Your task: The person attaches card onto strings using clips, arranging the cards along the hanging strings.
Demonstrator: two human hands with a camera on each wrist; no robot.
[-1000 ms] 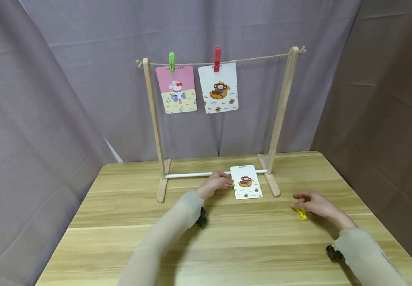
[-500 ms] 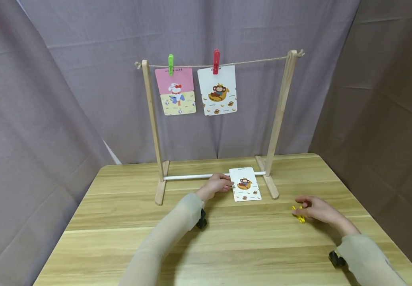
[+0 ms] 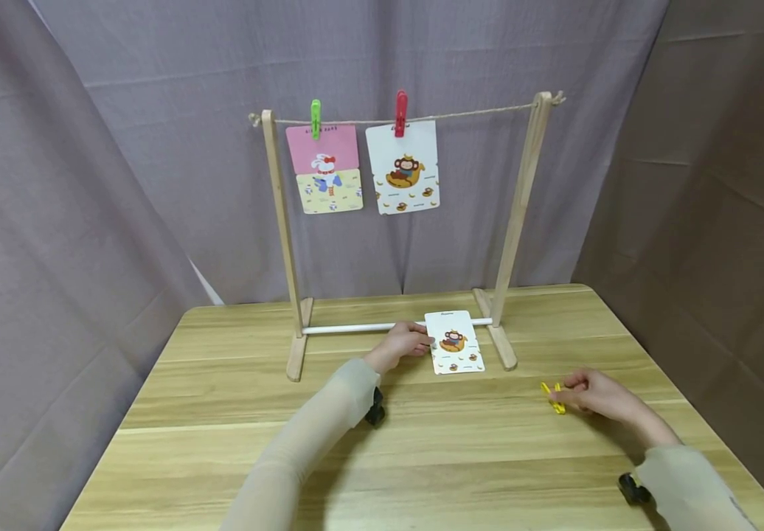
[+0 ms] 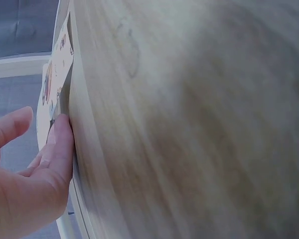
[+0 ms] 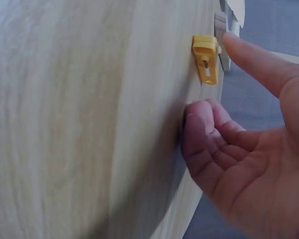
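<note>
- The writing atop the monkey card (image 3: 453,342) at frame centre is too small for me to read.
- My left hand (image 3: 405,342) rests relaxed fingers (image 4: 60,144) against its left edge.
- My right hand (image 3: 597,393), lower right, touches the yellow clip (image 3: 553,397) on the tabletop (image 3: 462,442); only the wrist view shows its slot.

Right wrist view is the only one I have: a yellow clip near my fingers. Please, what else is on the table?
Observer: A white monkey card lies flat by the wooden rack, leaning over its white bar.
Operator: Where is the left hand?
Observer: The left hand touches that card's left edge.
Operator: Is something already hanging?
Observer: Yes, two cards: a green clip holds a pink rabbit card, a red clip holds another monkey card.
Operator: Does my right hand hold the clip?
Observer: The right hand only touches the yellow clip, which lies on the table.
</note>
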